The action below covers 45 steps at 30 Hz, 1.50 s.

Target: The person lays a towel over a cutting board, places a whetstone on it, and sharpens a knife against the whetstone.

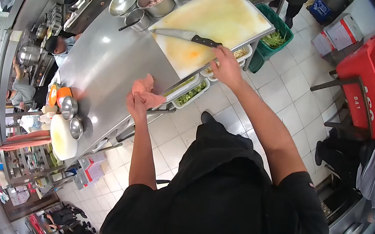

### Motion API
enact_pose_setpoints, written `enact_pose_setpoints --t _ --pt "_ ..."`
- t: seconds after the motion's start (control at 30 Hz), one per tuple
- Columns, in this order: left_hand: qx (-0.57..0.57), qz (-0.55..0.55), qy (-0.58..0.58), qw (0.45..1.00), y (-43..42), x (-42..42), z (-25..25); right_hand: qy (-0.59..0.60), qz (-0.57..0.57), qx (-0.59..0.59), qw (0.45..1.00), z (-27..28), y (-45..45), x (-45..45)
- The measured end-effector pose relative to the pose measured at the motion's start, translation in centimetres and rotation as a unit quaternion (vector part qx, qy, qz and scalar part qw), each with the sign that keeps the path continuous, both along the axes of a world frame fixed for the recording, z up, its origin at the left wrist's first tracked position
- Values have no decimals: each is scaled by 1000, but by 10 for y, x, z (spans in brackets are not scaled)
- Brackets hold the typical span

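Observation:
My left hand [137, 106] is closed on a pink cloth [144, 86] at the front edge of the steel counter. The cloth is bunched, and part of it sticks up above my fingers. Over the near edge of the cutting board [211, 12], my right hand [227, 67] has its thumb and forefinger apart. The forefinger is at the butt of the black handle of a kitchen knife [187, 36]. That knife lies across the board, its blade pointing left. Yellow and orange stains mark the white board.
Steel pots [156, 0] and bowls stand beyond the board. Trays of chopped greens [192, 92] sit below the counter edge. A green bin [276, 31] stands right of the board, and a red container [370, 80] farther right. Other people are across the counter and at right.

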<state>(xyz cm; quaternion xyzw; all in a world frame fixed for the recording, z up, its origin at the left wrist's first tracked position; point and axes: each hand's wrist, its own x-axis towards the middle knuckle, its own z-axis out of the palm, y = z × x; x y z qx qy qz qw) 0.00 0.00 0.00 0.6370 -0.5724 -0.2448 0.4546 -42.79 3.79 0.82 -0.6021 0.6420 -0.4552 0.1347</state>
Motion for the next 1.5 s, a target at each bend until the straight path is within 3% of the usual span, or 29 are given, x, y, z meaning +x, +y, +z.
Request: enact_pose_setpoints --t 0.07,0.1,0.23,0.37,0.63,0.83,0.9,0.93,0.97,1.03,1.07,1.13,1.2,1.23,1.3,1.4,1.5 --pt "28 -14 11 999 5 -2 8 -4 -16 2 1000 17 -22 2" --pt "44 -20 35 998 40 -46 -18 41 -20 31 998 9 -8 -31" --pt "61 -35 62 996 81 -90 33 119 -8 74 990 -15 -38 -36" --pt "53 -49 63 995 79 -89 36 191 40 80 978 -49 -56 -53" --pt "138 -56 316 937 53 -91 44 197 -75 -13 977 -54 -8 -142" --pt "157 -74 456 873 22 -108 34 226 -133 3 965 -54 -34 -226" --pt "171 -65 501 846 1 -140 45 284 -143 19 948 -47 -52 -241" --pt "179 -28 509 841 12 -162 65 294 -113 -43 948 -17 -65 -223" --pt "184 -44 515 836 11 -177 74 206 -55 -67 975 -3 -73 -205" --pt "194 -81 521 827 12 -201 89 -11 93 0 996 28 -72 -148" --pt "200 -102 523 822 9 -217 94 -99 161 43 981 48 -67 -119" --pt "210 -152 530 807 0 -241 94 -138 265 104 949 84 -63 -82" --pt "219 -200 530 794 -10 -254 89 -215 378 209 876 65 -87 -76" --pt "232 -218 470 823 -15 -249 76 -252 432 262 825 56 -92 -74" --pt "231 -230 357 875 -22 -234 56 -241 395 228 857 55 -91 -87" --pt "164 -171 217 947 -10 -246 77 -214 378 210 876 85 -97 -108" --pt "135 -164 268 940 -35 -228 51 -87 342 169 920 78 -138 -114"
